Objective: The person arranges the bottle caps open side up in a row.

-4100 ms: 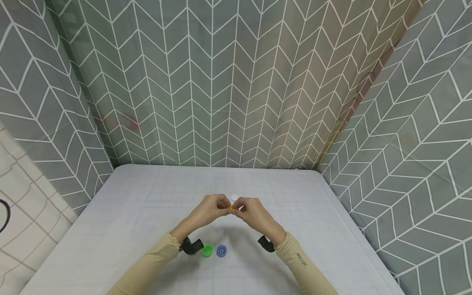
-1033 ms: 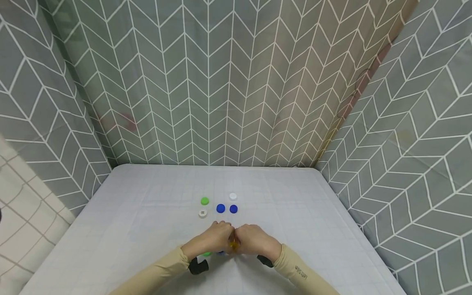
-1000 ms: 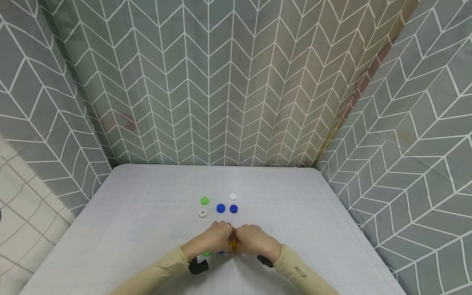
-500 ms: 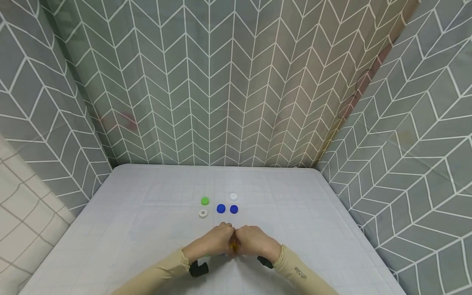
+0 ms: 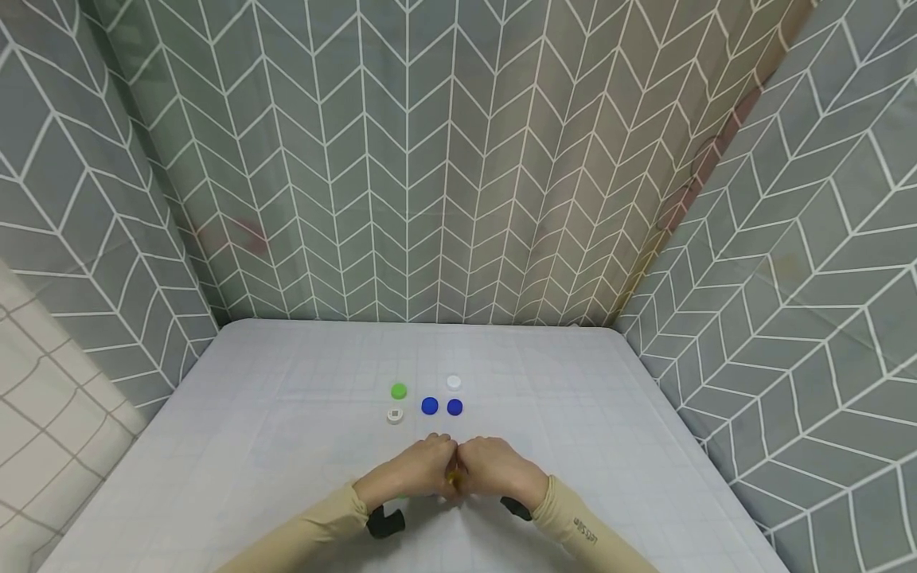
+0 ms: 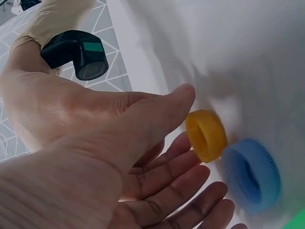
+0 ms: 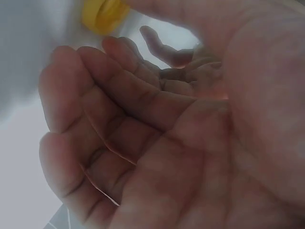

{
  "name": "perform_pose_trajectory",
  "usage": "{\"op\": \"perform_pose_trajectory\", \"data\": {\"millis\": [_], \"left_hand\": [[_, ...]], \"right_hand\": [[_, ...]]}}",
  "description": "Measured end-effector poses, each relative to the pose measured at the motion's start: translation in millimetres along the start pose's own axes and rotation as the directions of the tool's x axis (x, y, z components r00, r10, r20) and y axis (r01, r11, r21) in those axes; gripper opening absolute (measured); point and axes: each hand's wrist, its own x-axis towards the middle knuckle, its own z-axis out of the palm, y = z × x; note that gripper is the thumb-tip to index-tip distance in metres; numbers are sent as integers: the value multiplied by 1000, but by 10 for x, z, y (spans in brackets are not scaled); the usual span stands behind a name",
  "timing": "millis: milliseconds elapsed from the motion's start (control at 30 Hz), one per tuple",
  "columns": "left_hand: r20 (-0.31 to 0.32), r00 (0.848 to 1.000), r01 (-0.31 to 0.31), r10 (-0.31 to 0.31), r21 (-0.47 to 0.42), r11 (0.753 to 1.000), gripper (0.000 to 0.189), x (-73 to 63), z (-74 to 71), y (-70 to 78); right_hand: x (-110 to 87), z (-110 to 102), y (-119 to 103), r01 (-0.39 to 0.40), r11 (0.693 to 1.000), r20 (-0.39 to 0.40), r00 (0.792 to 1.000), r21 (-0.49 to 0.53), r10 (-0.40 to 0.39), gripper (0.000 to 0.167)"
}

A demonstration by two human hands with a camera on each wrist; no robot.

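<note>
In the head view my left hand point(image 5: 423, 467) and right hand point(image 5: 494, 465) meet low over the table's near part, with a small yellow bottle cap point(image 5: 454, 478) between their fingertips. The left wrist view has this yellow bottle cap point(image 6: 206, 136) hollow side showing, held at the left thumb tip and index finger. A blue bottle cap point(image 6: 251, 176) lies close beside it, and a green cap point(image 6: 296, 222) shows in the corner. From the right wrist, the yellow cap point(image 7: 104, 15) sits by the right thumb; its upper part is out of frame.
Farther off on the white table point(image 5: 301, 366) lie two blue caps, one point(image 5: 429, 406) left of the other point(image 5: 454, 407), a white cap point(image 5: 454, 382), a green cap point(image 5: 399, 391) and a whitish cap with a printed mark point(image 5: 395, 415). Patterned curtains point(image 5: 408, 159) surround the table.
Since the oldest frame, both hands have brought the yellow cap from the farther caps toward the near blue and green ones. Over the last second they have barely moved.
</note>
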Motion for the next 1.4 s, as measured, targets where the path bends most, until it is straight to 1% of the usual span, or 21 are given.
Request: {"op": "perform_pose_trajectory", "data": {"millis": [133, 233, 433, 600, 800, 1000, 1267, 1400], "left_hand": [[-3, 1000, 3, -3, -26, 1000, 40, 0, -43, 3], [-27, 1000, -12, 11, -40, 999, 40, 8, -93, 2], [-68, 998, -18, 12, -101, 995, 40, 28, -195, 13], [-118, 992, -55, 41, -120, 991, 35, 44, -273, 18], [-143, 990, -37, 16, -139, 990, 34, 71, -389, 3], [-167, 986, -34, 7, -158, 987, 34, 169, -483, -40], [-198, 980, -34, 2, -156, 987, 33, 306, -470, -131], [-197, 980, -5, -28, -163, 987, 30, 368, -493, -163]], "right_hand": [[13, -42, 21, -9, 1000, 8, 1000, 20, 9, 17], [21, -95, 32, -17, 1000, -3, 1000, 25, 17, 19], [47, -165, 55, -37, 998, -52, 998, 42, 39, 20], [67, -231, 71, -41, 998, -114, 992, 51, 47, 19], [127, -310, 130, -42, 995, -177, 983, 92, 58, 18], [223, -353, 203, -68, 983, -209, 972, 173, 104, 20], [336, -328, 291, -64, 972, -238, 964, 225, 119, 23], [401, -302, 362, -71, 970, -263, 956, 232, 133, 25]]}}
